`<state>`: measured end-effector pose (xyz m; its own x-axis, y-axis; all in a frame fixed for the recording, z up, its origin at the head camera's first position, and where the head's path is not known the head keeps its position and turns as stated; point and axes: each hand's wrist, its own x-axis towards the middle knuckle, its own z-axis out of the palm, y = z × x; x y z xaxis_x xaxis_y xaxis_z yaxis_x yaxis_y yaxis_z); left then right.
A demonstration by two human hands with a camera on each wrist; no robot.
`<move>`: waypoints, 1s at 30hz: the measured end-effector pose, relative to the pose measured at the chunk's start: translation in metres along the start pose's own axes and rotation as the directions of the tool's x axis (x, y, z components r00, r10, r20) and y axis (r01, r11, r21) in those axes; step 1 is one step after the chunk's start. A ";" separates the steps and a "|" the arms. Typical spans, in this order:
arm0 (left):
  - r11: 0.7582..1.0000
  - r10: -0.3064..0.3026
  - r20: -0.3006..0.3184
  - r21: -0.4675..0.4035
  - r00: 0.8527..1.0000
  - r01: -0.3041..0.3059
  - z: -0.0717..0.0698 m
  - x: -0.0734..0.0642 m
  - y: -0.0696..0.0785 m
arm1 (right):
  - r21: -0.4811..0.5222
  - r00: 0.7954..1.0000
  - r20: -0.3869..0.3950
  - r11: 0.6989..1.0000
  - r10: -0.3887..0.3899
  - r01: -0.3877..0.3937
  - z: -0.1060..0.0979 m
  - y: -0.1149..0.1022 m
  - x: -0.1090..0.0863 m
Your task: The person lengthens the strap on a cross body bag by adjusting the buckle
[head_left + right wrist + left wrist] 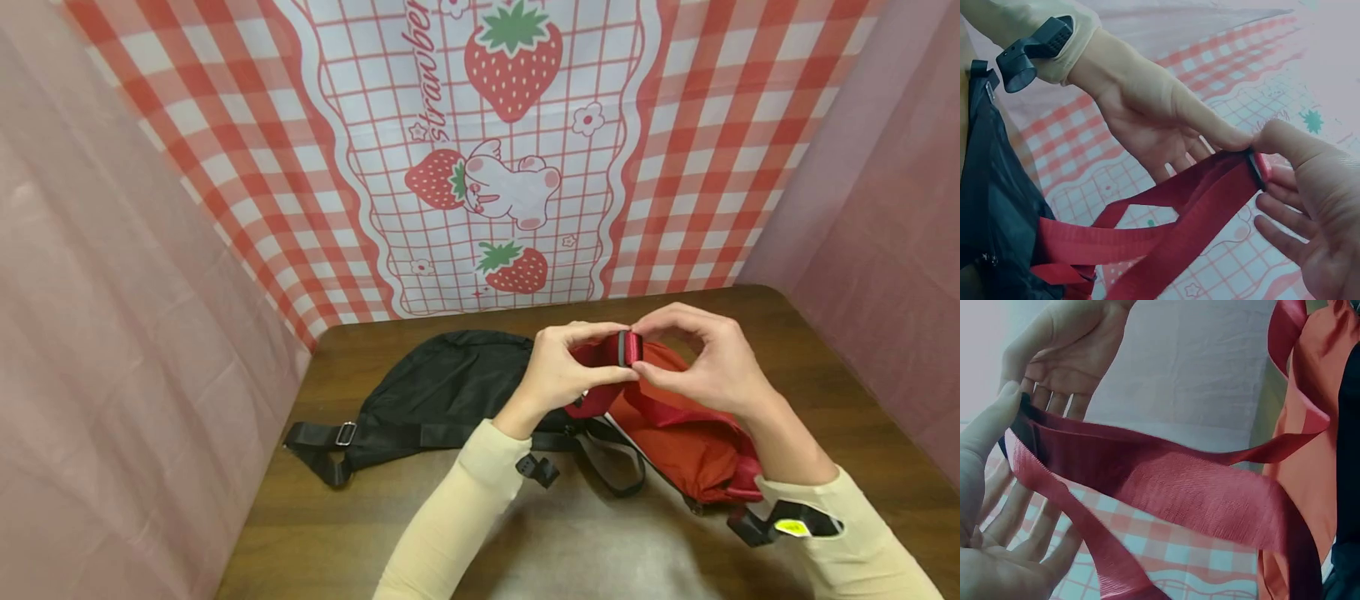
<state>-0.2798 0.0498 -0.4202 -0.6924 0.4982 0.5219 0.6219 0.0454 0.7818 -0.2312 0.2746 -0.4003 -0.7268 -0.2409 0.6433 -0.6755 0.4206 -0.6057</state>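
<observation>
A dark strap adjuster buckle (622,348) threaded with red webbing strap (1204,494) is raised above the red-orange bag (701,454). From the left, my left hand (558,362) pinches it between thumb and fingertips. My right hand (712,358) pinches the same buckle from the right, where a short red loop shows through it. In the right wrist view the buckle (1255,170) sits between the two thumbs, with strap layers hanging towards the bags. The left hand's other fingers are spread below the strap in the left wrist view.
A black bag (457,383) lies left of the red-orange bag, its strap with a metal slider (346,433) stretching left. A thin black strap loop (618,479) hangs near the front. The wooden table (300,533) meets a strawberry-print cloth (517,200) behind and pink curtains at the sides.
</observation>
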 end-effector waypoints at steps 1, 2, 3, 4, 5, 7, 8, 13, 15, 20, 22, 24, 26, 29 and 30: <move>1.000 -0.013 0.008 -0.027 1.000 0.013 0.001 0.000 0.000 | 0.017 1.000 -0.018 1.000 0.003 -0.003 0.001 0.001 0.000; 0.998 -0.025 0.017 -0.058 1.000 0.026 0.002 0.000 0.000 | 0.031 0.999 -0.035 1.000 0.004 -0.003 0.001 0.001 0.000; 0.995 -0.036 0.024 -0.091 0.999 0.038 0.004 0.000 0.000 | 0.041 0.999 -0.054 0.999 0.000 0.002 0.002 0.002 0.001; 0.992 -0.045 0.030 -0.120 0.999 0.048 0.005 0.000 0.000 | 0.054 0.997 -0.073 0.999 -0.004 0.007 0.003 0.002 0.000; 0.988 -0.052 0.035 -0.144 0.998 0.056 0.006 0.000 0.000 | 0.068 0.996 -0.090 0.998 -0.007 0.013 0.003 0.002 0.000; 0.983 -0.056 0.047 -0.174 0.997 0.064 0.008 0.000 0.000 | 0.109 0.994 -0.113 0.994 -0.010 0.023 0.005 0.003 0.000; 0.981 -0.054 0.055 -0.184 0.997 0.063 0.009 -0.001 0.000 | 0.146 0.993 -0.120 0.989 -0.012 0.030 0.005 0.003 -0.001; 0.978 -0.030 0.087 -0.202 0.996 0.048 0.009 -0.001 -0.001 | 0.352 0.990 -0.143 0.935 0.001 0.050 0.004 0.003 -0.002; 0.978 -0.026 0.088 -0.203 0.996 0.043 0.009 0.000 -0.001 | 0.349 0.992 -0.123 0.937 0.014 0.030 0.003 0.003 -0.002; 0.975 -0.027 0.091 -0.219 0.995 0.046 0.008 0.001 0.000 | 0.216 0.996 -0.077 0.976 0.036 -0.018 0.002 0.002 -0.001; 0.974 -0.024 0.092 -0.224 0.995 0.044 0.008 0.001 -0.001 | 0.231 0.993 -0.113 0.973 0.023 0.004 0.003 0.001 -0.001; 0.975 -0.022 0.085 -0.219 0.996 0.040 0.009 0.002 -0.001 | 0.301 0.985 -0.169 0.953 0.020 0.032 0.004 0.000 0.000; 0.978 -0.019 0.071 -0.206 0.997 0.033 0.008 0.002 -0.002 | 0.373 0.975 -0.221 0.925 0.019 0.067 0.005 -0.002 0.001; 0.982 -0.014 0.054 -0.187 0.998 0.024 0.008 0.002 -0.003 | 0.447 0.970 -0.239 0.892 0.051 0.063 0.006 -0.004 0.001; 0.982 -0.013 0.052 -0.185 0.999 0.023 0.008 0.002 -0.004 | 0.443 0.971 -0.232 0.895 0.058 0.052 0.007 -0.005 0.000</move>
<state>-0.2805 0.0577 -0.4248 -0.6808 0.5416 0.4931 0.5276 -0.1044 0.8430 -0.2290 0.2665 -0.4002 -0.7161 -0.0062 0.6980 -0.6977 -0.0231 -0.7160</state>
